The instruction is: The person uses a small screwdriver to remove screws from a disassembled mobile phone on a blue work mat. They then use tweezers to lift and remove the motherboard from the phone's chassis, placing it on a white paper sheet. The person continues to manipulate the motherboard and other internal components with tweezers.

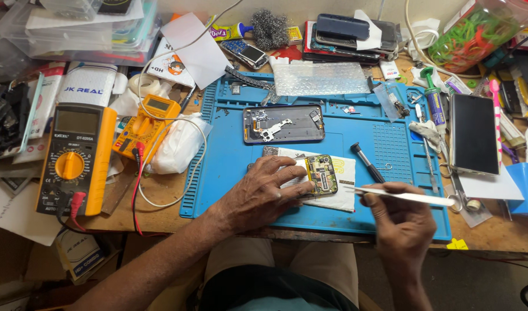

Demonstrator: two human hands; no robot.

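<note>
Cluttered wooden workbench (160, 198), blue repair mat (229, 167), 2 multimeters (74, 158)

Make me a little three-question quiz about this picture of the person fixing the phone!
1. True or false: the left hand rests on the opened phone lying on the blue mat.
2. What does the right hand hold? A) tweezers B) a hammer C) a spoon
3. Fill in: the two yellow meters sit to the ____ of the mat.

Key: 1 true. 2 A, the tweezers, tips pointing at the phone. 3 left.
</note>
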